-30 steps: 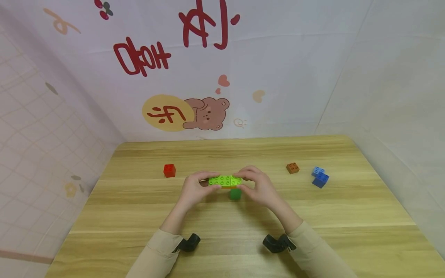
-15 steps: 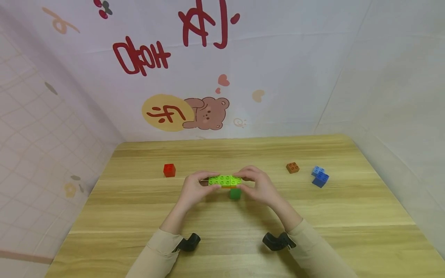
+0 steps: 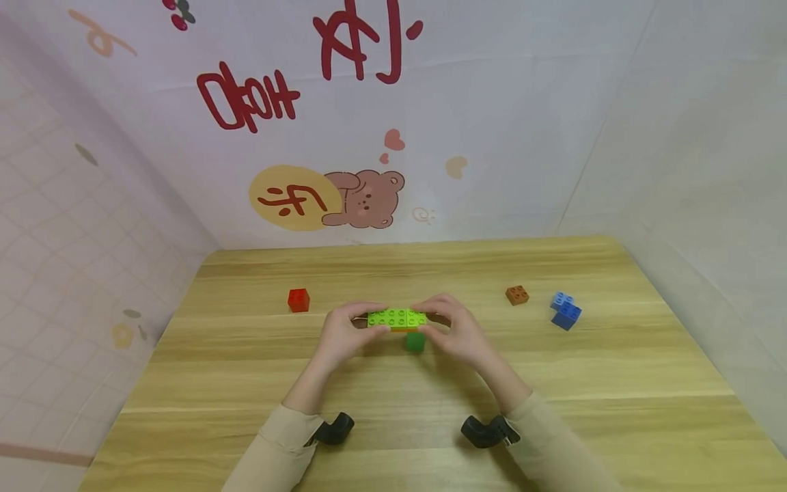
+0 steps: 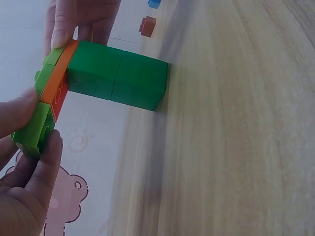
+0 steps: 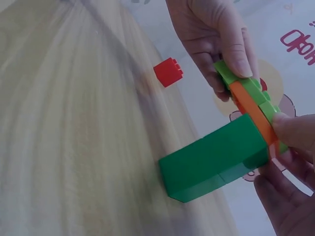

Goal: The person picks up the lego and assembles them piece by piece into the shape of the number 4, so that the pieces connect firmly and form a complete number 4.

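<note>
Two dark green bricks (image 4: 115,73) are stacked upright on the table, with an orange brick (image 5: 253,113) across their top. Over the orange one lie two lime green bricks (image 3: 389,319), a longer left one and a shorter right one, side by side with studs up. My left hand (image 3: 341,335) pinches the left end of the longer lime brick, which overhangs the orange brick. At the other end, my right hand (image 3: 458,331) pinches the shorter lime brick between thumb and fingers. From the head, the dark green stack is mostly hidden beneath the top bricks.
A red brick (image 3: 298,301) sits to the left on the wooden table (image 3: 406,417). Toward the right are a brown brick (image 3: 517,295), a light blue brick (image 3: 562,301) and a dark blue brick (image 3: 567,316). A printed cloth wall (image 3: 504,123) stands behind the table.
The head view has shifted very slightly. Both hands keep their hold on the lime green bricks, and nothing else has visibly moved.
</note>
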Tool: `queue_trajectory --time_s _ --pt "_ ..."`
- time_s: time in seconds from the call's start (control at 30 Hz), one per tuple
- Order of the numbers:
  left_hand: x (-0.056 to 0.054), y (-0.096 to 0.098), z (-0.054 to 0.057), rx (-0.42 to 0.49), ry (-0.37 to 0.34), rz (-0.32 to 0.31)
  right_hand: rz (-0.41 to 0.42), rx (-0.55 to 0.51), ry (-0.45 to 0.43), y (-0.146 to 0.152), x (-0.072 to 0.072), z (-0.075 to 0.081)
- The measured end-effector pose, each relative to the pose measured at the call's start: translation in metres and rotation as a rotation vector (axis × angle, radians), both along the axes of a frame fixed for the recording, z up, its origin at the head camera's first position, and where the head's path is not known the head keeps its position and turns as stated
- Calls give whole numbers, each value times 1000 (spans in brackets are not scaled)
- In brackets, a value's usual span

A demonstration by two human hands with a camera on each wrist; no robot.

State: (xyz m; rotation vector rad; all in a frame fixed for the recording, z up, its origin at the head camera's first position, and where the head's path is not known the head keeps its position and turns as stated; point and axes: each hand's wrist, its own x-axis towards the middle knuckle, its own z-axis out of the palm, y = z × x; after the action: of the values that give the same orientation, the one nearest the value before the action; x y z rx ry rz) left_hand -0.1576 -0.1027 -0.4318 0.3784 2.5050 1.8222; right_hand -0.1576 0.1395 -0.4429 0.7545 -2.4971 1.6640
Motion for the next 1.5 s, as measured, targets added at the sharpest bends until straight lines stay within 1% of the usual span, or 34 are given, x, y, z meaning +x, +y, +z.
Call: queue_trajectory --time_s 0.13,0.33,0.4,0.5,0.57,0.6,0.7,0.83,0.9,0.93,1.03,1.17,1.27,1.5 --pt "0 0 -1 5 -7 11 -16 -36 -8 -4 2 -3" --pt "2 2 0 12 -31 38 -16 -52 14 -6 3 -7" --pt "4 4 5 8 -37 48 -21 -49 21 -6 3 -9" --pt "11 7 20 5 -41 50 -24 -49 30 -5 3 -10" --pt "15 8 27 3 -31 49 -21 -51 40 -5 3 -11" --pt "16 8 29 4 -24 47 -20 -55 46 -4 3 -12" --pt "17 8 30 -3 -8 41 -16 -87 59 -4 3 -17" --pt "14 7 26 -5 -27 43 -23 -162 58 -5 4 -23" --pt "10 6 20 -6 -44 46 -32 -197 41 -5 5 -25" --pt "7 5 14 -7 -44 47 -37 -210 32 -5 5 -26" --pt "2 4 4 -12 -44 45 -57 -224 -10 -1 10 -22" --pt "1 2 1 -6 -36 24 -82 -202 -49 7 22 -6" --pt "0 1 0 2 -29 7 -106 -161 -48 18 30 2" --pt "-1 1 -1 5 -25 0 -165 -71 -10 51 36 -2"
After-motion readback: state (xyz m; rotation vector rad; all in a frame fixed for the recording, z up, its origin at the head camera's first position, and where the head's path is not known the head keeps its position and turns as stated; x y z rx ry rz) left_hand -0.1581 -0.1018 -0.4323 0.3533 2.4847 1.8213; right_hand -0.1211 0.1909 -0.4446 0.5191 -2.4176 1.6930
